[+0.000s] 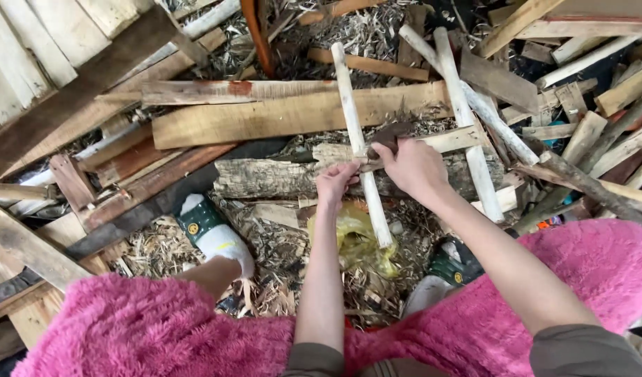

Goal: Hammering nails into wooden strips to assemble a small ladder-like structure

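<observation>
A long pale peeled stick (354, 126) lies across a rough bark-covered log (265, 178), running from the far side toward me. My left hand (335, 180) pinches this stick where it crosses the log. My right hand (413, 166) is closed on the handle of a dark-bladed chopping tool (387, 135), whose blade rests against the stick just above my left fingers. The tool's handle is mostly hidden inside my fist.
Planks (286, 115), boards and offcuts pile all around. Two more pale sticks (467, 119) lean at the right. Wood shavings (160, 248) cover the ground. My green-and-white slippers (213, 230) and a yellow plastic bag (356, 241) lie below. Pink fluffy fabric (160, 328) covers my knees.
</observation>
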